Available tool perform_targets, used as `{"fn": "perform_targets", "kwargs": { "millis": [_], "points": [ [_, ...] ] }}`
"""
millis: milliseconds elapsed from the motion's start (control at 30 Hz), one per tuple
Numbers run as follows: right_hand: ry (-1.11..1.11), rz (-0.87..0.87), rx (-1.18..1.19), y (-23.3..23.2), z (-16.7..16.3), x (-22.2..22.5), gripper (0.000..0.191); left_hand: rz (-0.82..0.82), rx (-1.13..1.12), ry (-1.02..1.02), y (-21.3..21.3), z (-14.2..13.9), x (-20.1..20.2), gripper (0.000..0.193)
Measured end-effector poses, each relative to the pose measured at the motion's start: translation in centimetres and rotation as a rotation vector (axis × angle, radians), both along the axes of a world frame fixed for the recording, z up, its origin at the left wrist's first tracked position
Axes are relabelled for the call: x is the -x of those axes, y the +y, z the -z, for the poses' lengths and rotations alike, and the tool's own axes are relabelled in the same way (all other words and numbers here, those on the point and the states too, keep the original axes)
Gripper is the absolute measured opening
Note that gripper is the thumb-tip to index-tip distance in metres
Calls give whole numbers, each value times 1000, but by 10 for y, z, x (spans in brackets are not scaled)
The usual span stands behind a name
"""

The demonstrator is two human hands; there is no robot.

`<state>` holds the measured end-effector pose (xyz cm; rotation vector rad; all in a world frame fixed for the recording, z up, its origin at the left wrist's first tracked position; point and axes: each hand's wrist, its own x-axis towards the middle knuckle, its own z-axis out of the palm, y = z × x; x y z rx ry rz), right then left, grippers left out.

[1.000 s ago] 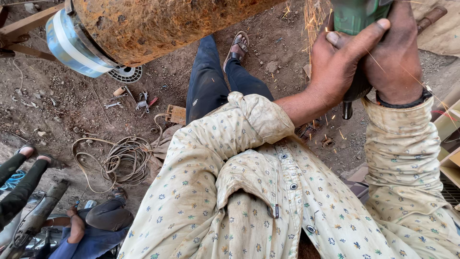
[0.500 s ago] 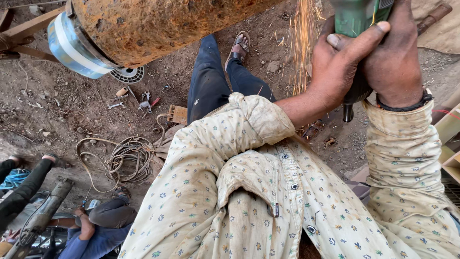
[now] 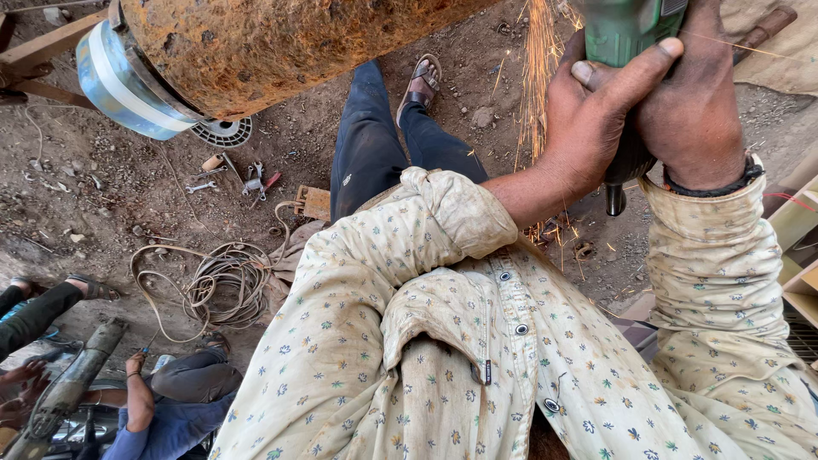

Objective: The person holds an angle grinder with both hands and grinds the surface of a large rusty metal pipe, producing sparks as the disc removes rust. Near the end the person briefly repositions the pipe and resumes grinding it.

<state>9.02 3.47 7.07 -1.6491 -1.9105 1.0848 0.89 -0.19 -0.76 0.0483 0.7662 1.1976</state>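
Note:
I hold a green power grinder (image 3: 622,30) at the top right with both hands. My left hand (image 3: 588,119) wraps its body from the left, thumb laid across the green casing. My right hand (image 3: 694,102) grips it from the right, a black band on the wrist. Orange sparks (image 3: 537,77) stream down just left of my left hand. A big rusty metal cylinder (image 3: 273,43) with a pale blue band at its left end (image 3: 119,81) lies across the top. The grinder's disc is out of frame.
Dirt ground lies below, with my dark-trousered leg and sandal (image 3: 423,78), a coil of cable (image 3: 217,285), small wrenches (image 3: 247,175) and a round disc (image 3: 221,132). Another person crouches at bottom left (image 3: 162,400) by a long grey tool (image 3: 68,388). Shelving edges the right side (image 3: 797,247).
The spark stream has grown thicker and brighter beside my left hand. The view has shifted slightly; the people at bottom left have moved a little. My grip on the grinder is unchanged.

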Motion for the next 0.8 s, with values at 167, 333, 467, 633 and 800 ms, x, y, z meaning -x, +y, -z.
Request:
{"fn": "perform_targets", "kwargs": {
  "millis": [167,333,467,633,800],
  "points": [
    [34,3,-14,-1,-4,1,63,15,4,-34,0,-1,0,54],
    [30,0,-7,-3,-3,2,58,-19,3,-76,0,-3,0,54],
    [44,8,22,-1,0,1,56,-27,25,-57,0,-2,2,55],
    [18,-38,-42,0,0,4,61,29,35,-57,1,0,4,53],
    [20,13,24,1,-2,3,59,28,2,38,2,-1,3,55]
  ]
}}
